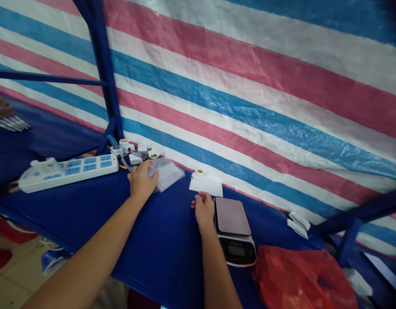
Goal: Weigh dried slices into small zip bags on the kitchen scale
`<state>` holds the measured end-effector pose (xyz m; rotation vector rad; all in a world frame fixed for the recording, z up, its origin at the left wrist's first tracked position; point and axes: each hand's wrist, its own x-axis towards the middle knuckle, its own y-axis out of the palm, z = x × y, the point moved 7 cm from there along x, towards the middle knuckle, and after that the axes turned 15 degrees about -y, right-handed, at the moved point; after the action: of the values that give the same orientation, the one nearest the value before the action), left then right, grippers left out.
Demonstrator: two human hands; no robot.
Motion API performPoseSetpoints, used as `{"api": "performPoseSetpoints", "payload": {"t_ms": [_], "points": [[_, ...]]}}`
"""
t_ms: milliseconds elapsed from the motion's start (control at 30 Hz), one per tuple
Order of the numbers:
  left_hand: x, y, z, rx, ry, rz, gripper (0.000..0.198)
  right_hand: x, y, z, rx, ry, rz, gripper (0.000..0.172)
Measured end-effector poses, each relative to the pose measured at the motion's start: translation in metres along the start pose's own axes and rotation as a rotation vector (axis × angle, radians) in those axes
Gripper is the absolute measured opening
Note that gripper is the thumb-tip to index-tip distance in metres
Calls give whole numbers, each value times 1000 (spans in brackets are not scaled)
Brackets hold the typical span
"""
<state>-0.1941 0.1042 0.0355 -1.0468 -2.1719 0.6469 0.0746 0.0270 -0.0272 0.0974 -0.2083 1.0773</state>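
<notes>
My left hand (143,182) is closed at the near left edge of a stack of clear plastic bags (170,175), thumb on one side and fingers on the other. My right hand (204,211) hovers or rests on the blue surface, fingers loosely bent and a little apart, with nothing visible in them. Just beyond its fingertips lies a white sheet of paper (207,184). Close on its right stands a digital scale (232,216) with a grey plate and a black display panel; nothing lies on the plate.
A white power strip (88,167) lies at left, beside a screwdriver (116,145) and small white parts (135,159). A red plastic bag (303,277) sits at front right. Folded white pieces (298,224) lie near the striped sheet (249,107). Another person's hand (0,107) shows far left.
</notes>
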Motion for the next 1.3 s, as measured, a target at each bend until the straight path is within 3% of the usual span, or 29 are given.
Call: {"api": "performPoseSetpoints", "payload": {"t_ms": [133,233,333,400,500,567,667,767,833,900,967,1033,1133,1200,1233,1300], "points": [[-4,-15,-11,-410,-22,-20,59,-2,2,16,-13,-26,-9,22],[-33,-39,-62,-530,186,152,58,-17,-8,67,-25,-252,-32,31],[-90,-60,-135,-510,505,625,52,-51,-47,140,-120,-605,-162,32],[-132,-75,-175,-527,679,931,56,-74,-78,173,-240,-679,-193,35],[-182,-82,-213,-665,775,1315,64,-97,-131,190,-250,-567,-194,51],[-210,-75,-228,-739,776,1477,68,-111,-167,183,-183,-410,-204,57],[-245,-58,-245,-800,766,1604,70,-135,-213,179,-268,-318,-254,50],[-272,-51,-255,-820,792,1670,68,-161,-238,213,-694,-578,-333,36],[-285,-52,-257,-792,867,1712,72,-169,-230,235,-1034,-733,-196,29],[-294,-56,-257,-750,959,1748,75,-167,-212,242,-1262,-779,73,29],[-296,-60,-256,-704,1018,1736,73,-161,-198,241,-1362,-758,294,32],[-295,-63,-255,-654,1056,1695,73,-156,-189,241,-1396,-729,398,29],[-289,-66,-253,-623,1120,1712,80,-155,-185,242,-1385,-709,452,19],[-283,-60,-253,-641,1128,1771,86,-155,-195,244,-1413,-684,406,15],[-282,-54,-253,-643,1097,1845,94,-155,-202,247,-1442,-684,356,15],[-288,-41,-248,-624,1000,2118,109,-157,-219,253,-1462,-710,241,18]]}}
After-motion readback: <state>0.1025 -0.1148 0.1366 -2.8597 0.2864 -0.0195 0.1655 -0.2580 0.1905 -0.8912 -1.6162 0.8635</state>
